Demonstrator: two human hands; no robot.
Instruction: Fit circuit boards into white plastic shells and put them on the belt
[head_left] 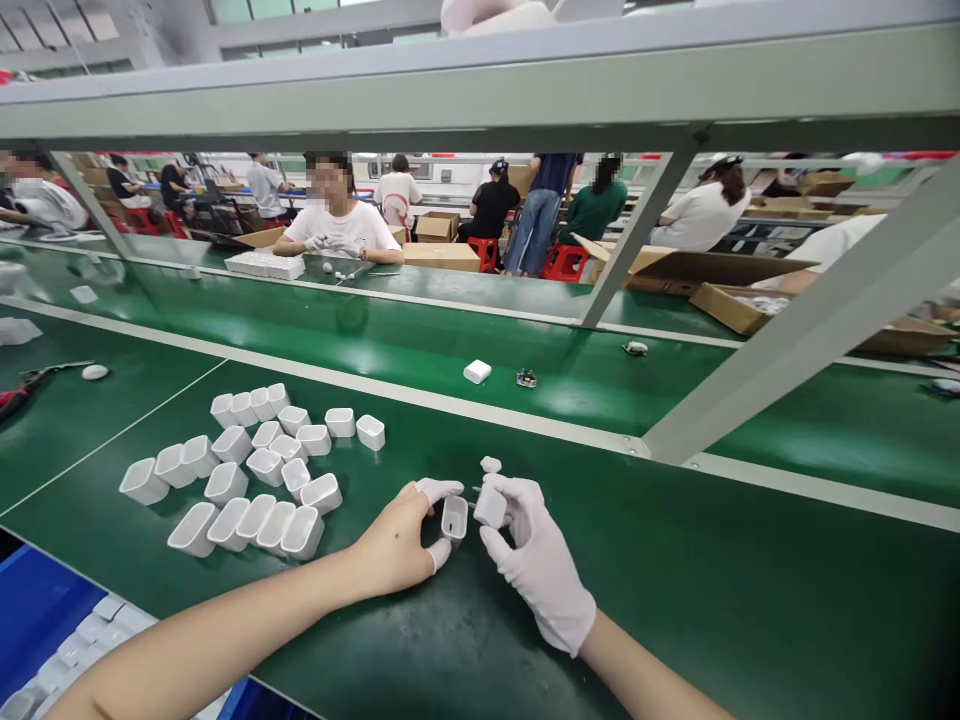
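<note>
My left hand (409, 540), with white covers on its fingertips, pinches a small white plastic housing (454, 518) whose open end faces me. In a white glove, my right hand (536, 560) grips a white plug part (491, 507) by its sides. Thin metal prongs seem to stick out of it toward the housing; the two pieces are close together, and I cannot tell if they touch. A small white piece (490, 465) shows just beyond the gloved fingers. Left of my hands, several open white housings (274, 525) stand in loose rows on the green bench (390, 640).
A blue crate (37, 590) of white parts sits below the bench at lower left. On the green belt lie a white block (477, 371) and a small circuit board (526, 378). A slanted metal post (795, 320) rises at right. A co-worker (341, 220) sits across.
</note>
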